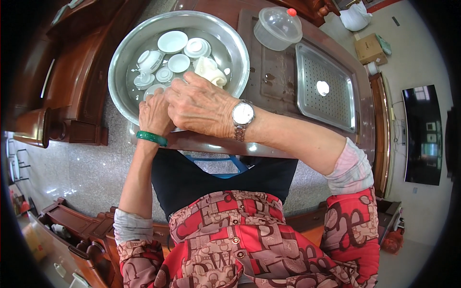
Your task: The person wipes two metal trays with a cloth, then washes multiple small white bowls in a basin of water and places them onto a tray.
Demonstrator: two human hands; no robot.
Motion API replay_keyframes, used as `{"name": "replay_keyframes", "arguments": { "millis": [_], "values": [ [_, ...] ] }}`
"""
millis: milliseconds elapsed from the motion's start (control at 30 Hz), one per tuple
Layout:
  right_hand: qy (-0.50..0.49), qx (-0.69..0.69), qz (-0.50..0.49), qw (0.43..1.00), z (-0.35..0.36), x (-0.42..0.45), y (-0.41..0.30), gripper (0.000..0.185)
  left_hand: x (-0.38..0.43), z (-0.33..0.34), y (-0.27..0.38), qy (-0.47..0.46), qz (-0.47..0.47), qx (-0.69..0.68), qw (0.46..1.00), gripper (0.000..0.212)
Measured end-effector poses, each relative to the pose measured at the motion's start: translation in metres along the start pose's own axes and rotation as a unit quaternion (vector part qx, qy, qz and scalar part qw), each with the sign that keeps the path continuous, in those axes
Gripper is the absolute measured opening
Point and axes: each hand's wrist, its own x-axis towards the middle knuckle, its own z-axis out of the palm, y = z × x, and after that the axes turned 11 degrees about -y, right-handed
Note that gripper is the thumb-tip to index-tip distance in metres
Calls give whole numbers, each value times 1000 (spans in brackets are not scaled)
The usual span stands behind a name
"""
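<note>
A wide stainless steel basin (pixel 117 72) holds shallow water and several white dishes. My left hand (pixel 155 112) and my right hand (pixel 200 104) meet over its near rim, fingers curled together. Whatever may be between them is hidden by the knuckles. Just beyond my left fingertips, part of a white dish (pixel 154 90) shows. A crumpled off-white cloth (pixel 210 72) lies past my right knuckles. Farther in are a white bowl (pixel 173 42), an overturned white bowl (pixel 197 47), a tilted bowl (pixel 149 61), a small cup (pixel 179 63) and a smaller round piece (pixel 164 75).
The basin stands on a dark wooden table (pixel 266 95) with wet spots. To the right, a perforated metal tray (pixel 309 75) carries one small white piece (pixel 323 88). Behind it sits a clear plastic container (pixel 277 30) with a red-knobbed lid. A carved wooden seat (pixel 86 82) flanks the left.
</note>
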Motion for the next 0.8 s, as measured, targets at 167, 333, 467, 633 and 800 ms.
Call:
{"name": "replay_keyframes", "arguments": {
  "millis": [167, 333, 467, 633, 800],
  "values": [
    [7, -10, 1, 1000, 1, -1, 0, 10, 2, 4, -3, -17, 0, -13, 1000, 21],
    [23, -8, 1, 1000, -2, -1, 0, 10, 2, 7, -6, -30, 1, -7, 1000, 22],
    [44, -17, 1, 999, -7, 0, 0, 11, 2, 18, -11, 5, 11, -17, 1000, 23],
    [93, 13, -4, 996, -12, 2, 3, 11, -2, 12, -8, 26, 36, -26, 999, 26],
    [125, 8, -1, 992, -19, 3, 8, 11, 0, 25, -13, 72, 37, -28, 996, 32]
  ]
}}
